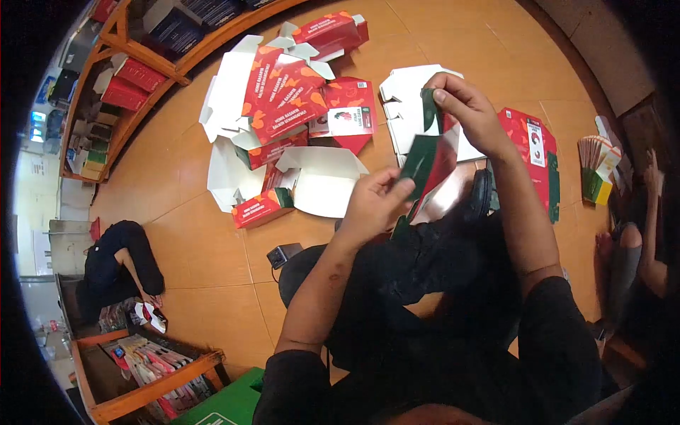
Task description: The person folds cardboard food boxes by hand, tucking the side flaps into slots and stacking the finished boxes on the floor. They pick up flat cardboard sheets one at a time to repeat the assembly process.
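Between my two hands a red and green cardboard box [442,164], partly folded, is held up over my lap. My left hand [379,200] pinches its green side panel. Higher up, my right hand [465,106] grips a green flap near the far end. Behind the box a white unfolded carton sheet [404,92] lies on the floor. Left of it is a pile of red printed boxes [283,95], several with their white insides showing. A flat red and green carton sheet [524,142] lies to the right of my right arm.
Wooden shelves [180,67] with boxes stand at the upper left. A small black box [285,255] sits by my leg. Another person [120,262] crouches at the left, and part of a person [652,248] shows at the right beside a bundle of cartons [598,170].
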`<action>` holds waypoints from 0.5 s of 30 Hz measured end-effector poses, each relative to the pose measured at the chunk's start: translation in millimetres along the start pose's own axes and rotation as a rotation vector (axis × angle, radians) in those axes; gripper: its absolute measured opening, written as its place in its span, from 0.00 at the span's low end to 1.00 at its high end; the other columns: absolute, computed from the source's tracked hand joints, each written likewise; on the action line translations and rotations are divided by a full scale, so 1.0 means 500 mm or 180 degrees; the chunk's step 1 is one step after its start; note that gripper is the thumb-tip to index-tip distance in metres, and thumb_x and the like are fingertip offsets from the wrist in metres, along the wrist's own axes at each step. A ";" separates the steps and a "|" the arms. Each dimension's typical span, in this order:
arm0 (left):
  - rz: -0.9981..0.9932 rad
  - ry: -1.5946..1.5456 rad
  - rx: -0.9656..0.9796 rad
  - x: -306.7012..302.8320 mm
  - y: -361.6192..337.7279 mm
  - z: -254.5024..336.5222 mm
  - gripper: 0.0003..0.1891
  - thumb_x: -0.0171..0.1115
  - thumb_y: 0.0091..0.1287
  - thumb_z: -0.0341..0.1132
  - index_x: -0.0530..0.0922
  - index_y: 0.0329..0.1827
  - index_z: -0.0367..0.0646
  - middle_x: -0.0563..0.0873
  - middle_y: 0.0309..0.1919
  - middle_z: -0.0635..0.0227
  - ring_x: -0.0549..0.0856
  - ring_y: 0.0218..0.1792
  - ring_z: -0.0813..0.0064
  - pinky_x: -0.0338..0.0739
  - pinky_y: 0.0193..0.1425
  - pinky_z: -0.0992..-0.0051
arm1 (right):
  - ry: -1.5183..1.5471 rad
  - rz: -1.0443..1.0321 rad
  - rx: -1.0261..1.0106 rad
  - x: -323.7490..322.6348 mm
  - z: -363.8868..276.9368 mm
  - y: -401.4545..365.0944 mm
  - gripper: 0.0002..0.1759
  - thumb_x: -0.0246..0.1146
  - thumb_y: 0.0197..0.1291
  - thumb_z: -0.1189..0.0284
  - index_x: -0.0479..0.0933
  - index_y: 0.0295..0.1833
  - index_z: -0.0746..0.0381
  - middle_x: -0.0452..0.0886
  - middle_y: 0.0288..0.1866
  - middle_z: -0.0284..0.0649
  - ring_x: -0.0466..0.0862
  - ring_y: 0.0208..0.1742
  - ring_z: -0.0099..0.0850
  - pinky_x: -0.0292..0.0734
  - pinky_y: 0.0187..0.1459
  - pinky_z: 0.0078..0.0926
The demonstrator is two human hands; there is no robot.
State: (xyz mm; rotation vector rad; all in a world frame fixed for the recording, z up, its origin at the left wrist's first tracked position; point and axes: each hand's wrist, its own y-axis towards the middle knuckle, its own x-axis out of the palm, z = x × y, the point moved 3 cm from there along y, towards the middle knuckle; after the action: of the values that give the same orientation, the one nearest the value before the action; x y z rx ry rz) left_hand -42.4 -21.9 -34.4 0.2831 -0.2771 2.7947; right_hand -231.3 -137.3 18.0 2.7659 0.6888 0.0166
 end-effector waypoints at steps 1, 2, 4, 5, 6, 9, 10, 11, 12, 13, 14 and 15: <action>0.0059 -0.0144 -0.0050 -0.006 0.012 -0.015 0.14 0.59 0.74 0.37 0.77 0.53 0.33 0.86 0.39 0.62 0.84 0.32 0.78 0.80 0.37 0.77 | 0.0038 -0.0004 -0.0120 0.000 0.006 -0.003 0.10 0.57 0.73 0.66 0.75 0.44 0.63 0.75 0.34 0.26 0.72 0.38 0.15 0.70 0.41 0.17; 0.0041 -0.0158 -0.0086 -0.007 0.015 -0.022 0.14 0.59 0.74 0.37 0.77 0.53 0.33 0.86 0.39 0.62 0.84 0.32 0.78 0.80 0.37 0.77 | 0.0066 -0.0010 -0.0248 -0.002 0.010 -0.006 0.10 0.57 0.73 0.67 0.75 0.43 0.63 0.74 0.34 0.26 0.71 0.36 0.15 0.69 0.40 0.17; -0.0024 -0.1205 -0.0481 -0.008 0.021 -0.033 0.13 0.58 0.75 0.37 0.78 0.50 0.34 0.86 0.37 0.62 0.81 0.25 0.80 0.77 0.28 0.81 | 0.0057 -0.0023 -0.0112 -0.007 0.002 -0.016 0.10 0.58 0.72 0.67 0.74 0.41 0.63 0.74 0.33 0.26 0.71 0.36 0.15 0.69 0.39 0.17; 0.0042 -0.1348 -0.0496 -0.001 0.023 -0.034 0.14 0.59 0.75 0.39 0.80 0.48 0.33 0.88 0.39 0.64 0.79 0.21 0.85 0.73 0.22 0.86 | 0.0082 -0.0137 -0.0127 -0.007 -0.004 -0.018 0.11 0.58 0.72 0.67 0.74 0.41 0.63 0.73 0.33 0.26 0.71 0.35 0.15 0.69 0.39 0.17; 0.0043 -0.1354 -0.0501 0.004 0.022 -0.031 0.14 0.59 0.75 0.39 0.80 0.48 0.33 0.88 0.39 0.64 0.79 0.21 0.85 0.73 0.22 0.86 | 0.0115 -0.0247 -0.0140 -0.004 -0.011 -0.023 0.11 0.58 0.72 0.67 0.74 0.41 0.63 0.73 0.32 0.26 0.71 0.35 0.15 0.68 0.39 0.17; -0.0078 -0.1408 -0.0476 0.013 0.015 -0.012 0.14 0.59 0.75 0.38 0.80 0.49 0.33 0.87 0.39 0.63 0.80 0.22 0.84 0.76 0.23 0.85 | 0.0063 -0.0427 0.0031 0.013 -0.058 -0.040 0.10 0.57 0.72 0.67 0.74 0.40 0.64 0.73 0.32 0.26 0.71 0.35 0.15 0.68 0.40 0.17; -0.0031 -0.1304 -0.0455 0.013 0.011 -0.004 0.14 0.59 0.75 0.38 0.79 0.49 0.32 0.87 0.39 0.62 0.81 0.22 0.83 0.77 0.24 0.84 | 0.0072 -0.0404 0.0032 0.017 -0.058 -0.042 0.10 0.57 0.72 0.67 0.74 0.40 0.64 0.73 0.32 0.26 0.71 0.35 0.15 0.68 0.40 0.17; 0.0012 -0.1196 -0.0429 0.014 0.008 0.005 0.14 0.59 0.75 0.38 0.78 0.49 0.32 0.87 0.39 0.61 0.82 0.23 0.82 0.79 0.24 0.83 | 0.0216 -0.0266 -0.0087 0.019 -0.059 -0.043 0.10 0.57 0.72 0.68 0.74 0.40 0.63 0.73 0.32 0.26 0.71 0.35 0.14 0.68 0.40 0.16; -0.0005 -0.1179 -0.0440 0.016 0.004 0.013 0.14 0.59 0.75 0.38 0.78 0.49 0.32 0.87 0.39 0.61 0.82 0.23 0.82 0.79 0.24 0.83 | 0.0358 -0.0129 -0.0211 0.020 -0.060 -0.044 0.09 0.57 0.72 0.69 0.74 0.40 0.63 0.74 0.32 0.26 0.71 0.35 0.14 0.68 0.40 0.16; 0.0096 -0.1169 -0.0506 0.015 0.000 0.020 0.14 0.57 0.75 0.37 0.78 0.50 0.33 0.88 0.38 0.62 0.83 0.22 0.81 0.79 0.25 0.84 | 0.0357 -0.0106 -0.0222 0.022 -0.056 -0.045 0.09 0.57 0.72 0.69 0.74 0.40 0.63 0.74 0.32 0.26 0.71 0.35 0.14 0.68 0.40 0.16; 0.0199 -0.1159 -0.0566 0.013 -0.001 0.023 0.13 0.56 0.76 0.37 0.77 0.51 0.33 0.88 0.37 0.62 0.84 0.22 0.80 0.80 0.25 0.84 | 0.0447 0.0035 -0.0335 0.022 -0.052 -0.044 0.08 0.57 0.72 0.70 0.73 0.40 0.63 0.74 0.32 0.26 0.70 0.36 0.14 0.68 0.40 0.16; 0.0186 -0.1145 -0.0565 0.013 -0.001 0.025 0.13 0.56 0.76 0.37 0.77 0.51 0.33 0.88 0.37 0.62 0.84 0.22 0.80 0.80 0.25 0.84 | 0.0539 0.0171 -0.0446 0.023 -0.049 -0.043 0.07 0.57 0.71 0.71 0.73 0.39 0.63 0.74 0.32 0.26 0.70 0.36 0.14 0.68 0.40 0.16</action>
State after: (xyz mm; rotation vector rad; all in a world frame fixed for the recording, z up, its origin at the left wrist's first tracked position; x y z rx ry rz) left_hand -46.1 -22.3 -21.0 0.7452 -0.6210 2.7371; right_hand -232.8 -106.9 34.5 2.6678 0.6281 0.3017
